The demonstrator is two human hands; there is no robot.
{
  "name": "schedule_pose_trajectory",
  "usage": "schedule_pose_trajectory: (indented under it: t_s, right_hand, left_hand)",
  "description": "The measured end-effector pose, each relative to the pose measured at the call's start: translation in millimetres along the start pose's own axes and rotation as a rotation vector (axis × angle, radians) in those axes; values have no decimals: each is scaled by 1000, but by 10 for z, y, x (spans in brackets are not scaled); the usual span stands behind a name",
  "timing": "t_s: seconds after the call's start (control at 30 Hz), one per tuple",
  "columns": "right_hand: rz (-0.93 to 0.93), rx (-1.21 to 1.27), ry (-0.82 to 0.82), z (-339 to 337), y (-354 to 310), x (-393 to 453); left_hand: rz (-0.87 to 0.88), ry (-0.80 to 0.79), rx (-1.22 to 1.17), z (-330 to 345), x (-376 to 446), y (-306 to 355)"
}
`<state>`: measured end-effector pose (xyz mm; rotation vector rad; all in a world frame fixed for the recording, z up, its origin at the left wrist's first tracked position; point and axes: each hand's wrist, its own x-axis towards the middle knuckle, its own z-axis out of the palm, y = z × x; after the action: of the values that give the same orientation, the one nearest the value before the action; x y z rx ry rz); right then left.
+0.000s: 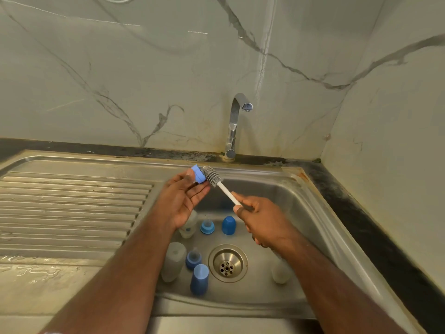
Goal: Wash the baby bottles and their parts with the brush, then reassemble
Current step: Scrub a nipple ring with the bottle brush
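One blue cap (199, 174) pinched in left hand (184, 201), scrubbed by brush (213, 176) gripped in right hand (261, 220); bottles (173, 260) unassembled on sink (310, 213) floor, most washing and reassembly left

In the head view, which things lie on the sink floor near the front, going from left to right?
Clear bottle → blue collar with nipple → blue cap → drain → second clear bottle, partly hidden under the right forearm.

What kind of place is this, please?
Probably a home kitchen sink area: a steel sink with a ribbed drainboard, a tap and marble-look wall tiles.
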<state>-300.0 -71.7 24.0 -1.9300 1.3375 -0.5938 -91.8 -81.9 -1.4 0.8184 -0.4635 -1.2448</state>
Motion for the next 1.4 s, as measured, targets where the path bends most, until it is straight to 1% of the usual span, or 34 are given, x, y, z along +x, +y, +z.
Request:
schedule_pose_trajectory:
  t_s: [0.07,0.2,0.27,0.33,0.4,0.47,0.53,0.7,0.8,0.9,0.97,1.07,1.13,1.17,1.2,1.27,1.3,1.33,1.4]
  right_hand:
    - [-59,-209,37,-28,1,14]
    - [-101,-567,93,-149,-25,6]
    - [-103,-674,99,-176,-58,-1]
    - [-93,-700,74,-168,-102,3]
    - [-88,-659,30,-167,-122,10]
    - [-89,-570,-18,-177,-118,0]
    - [-100,-524,-31,-180,-95,-22]
    - [-86,-607,59,-111,-89,-28]
    - [-92,-628,23,-60,-106,-21]
    - [-95,-475,-47,-85,-89,-11]
    - [-88,-398,-40,-118,-67,-12]
    - [-61,-478,40,-73,-65,-20]
    - [-67,-535,24,-12,-78,-22]
    - [-76,-520,-11,3,-93,-31]
    - [-79,-462,-58,-16,-111,-36]
    - [-68,-255,-131,-89,-130,-51]
    - [-58,-177,-128,-117,-127,-61]
    - [-50,-150,-97,-126,-110,-56]
    - [-56,-247,0,-112,-83,-6]
  left_hand:
    - [-18,5,63,-23,6,19]
    - [-107,-52,184,-64,-11,49]
    - [-90,-52,204,-59,-9,58]
    - [-56,-39,217,-42,-11,45]
    - [-21,-30,236,-31,-18,25]
    - [-11,-1,202,-36,-13,14]
    - [-13,28,158,-47,1,37]
    - [-20,11,168,-39,12,47]
    - [-32,-41,194,-51,-2,27]
    - [-17,-53,170,-71,11,26]
    - [-16,-51,131,-71,22,17]
    - [-13,-38,137,-77,29,14]
    - [-8,-32,146,-83,33,16]
    - [-5,-33,136,-91,33,21]
    - [0,-34,117,-93,35,29]
    - [13,-35,73,-107,45,46]
    - [18,-36,51,-108,51,50]
    - [18,-33,39,-105,57,46]
    - [16,-25,29,-93,63,31]
